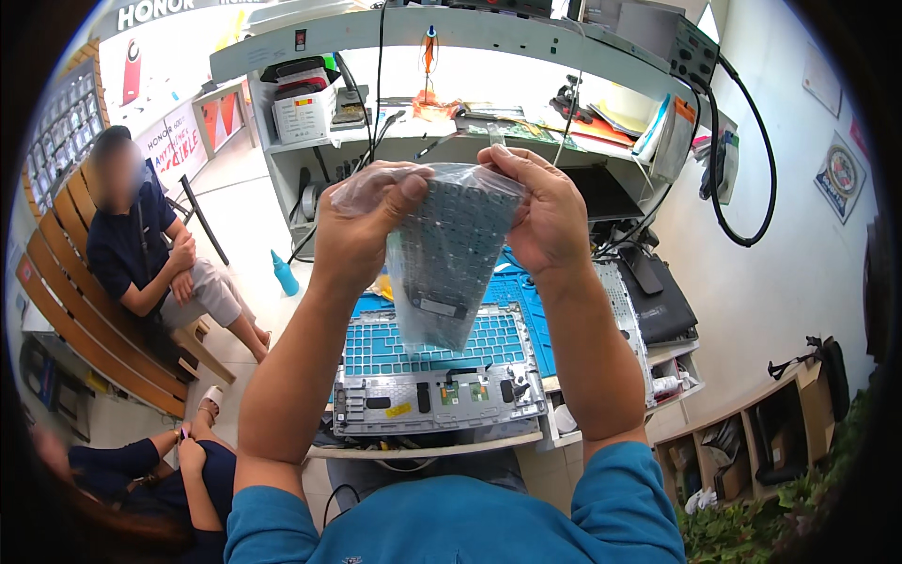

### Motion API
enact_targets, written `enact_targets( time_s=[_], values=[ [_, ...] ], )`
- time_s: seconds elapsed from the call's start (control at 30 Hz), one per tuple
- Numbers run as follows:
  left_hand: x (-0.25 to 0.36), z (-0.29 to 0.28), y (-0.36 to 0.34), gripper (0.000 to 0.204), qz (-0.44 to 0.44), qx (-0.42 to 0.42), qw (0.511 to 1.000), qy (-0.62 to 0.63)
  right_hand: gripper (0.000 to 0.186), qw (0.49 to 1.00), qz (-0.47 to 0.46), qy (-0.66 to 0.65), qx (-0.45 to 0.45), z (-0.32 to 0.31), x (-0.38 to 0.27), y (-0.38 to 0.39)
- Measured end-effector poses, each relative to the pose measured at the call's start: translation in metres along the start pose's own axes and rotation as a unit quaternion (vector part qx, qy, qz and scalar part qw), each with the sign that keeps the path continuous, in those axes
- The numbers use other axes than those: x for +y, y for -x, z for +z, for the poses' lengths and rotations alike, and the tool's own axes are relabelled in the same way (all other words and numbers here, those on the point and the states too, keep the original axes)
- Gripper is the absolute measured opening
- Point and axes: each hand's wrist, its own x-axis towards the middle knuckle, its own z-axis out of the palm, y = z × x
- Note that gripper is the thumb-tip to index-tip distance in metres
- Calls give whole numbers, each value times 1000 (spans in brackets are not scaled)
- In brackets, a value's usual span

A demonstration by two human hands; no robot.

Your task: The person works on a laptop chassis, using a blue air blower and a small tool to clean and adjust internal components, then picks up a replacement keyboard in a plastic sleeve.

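Between my hands hangs a clear plastic bag with a dark laptop keyboard inside, tilted over the bench. My left hand grips the bag's top left edge, thumb pressed on the plastic. At the top right corner my right hand pinches the bag's edge between thumb and fingers. Below it lies a silver laptop top case with empty key openings, blue showing through them. A blue work mat is under the case, partly hidden by the bag and my arms.
On the right rest a black laptop and a dark phone. A shelf with papers and cables spans the back. One person sits on a wooden bench at left, another lower left. A blue bottle stands left of the bench.
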Motion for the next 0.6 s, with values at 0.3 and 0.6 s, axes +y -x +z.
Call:
enact_targets(
  time_s=[0.3, 0.6],
  values=[
    [-6, -20, -4, 30, 85, 139, 983, -86, 21, 998, -67, -16, 15, -18, 0, 3],
    [1, -65, -3, 48, 279, 156, 784, -532, 24, 982, -26, 187, -20, -70, -4, 28]
  ],
)
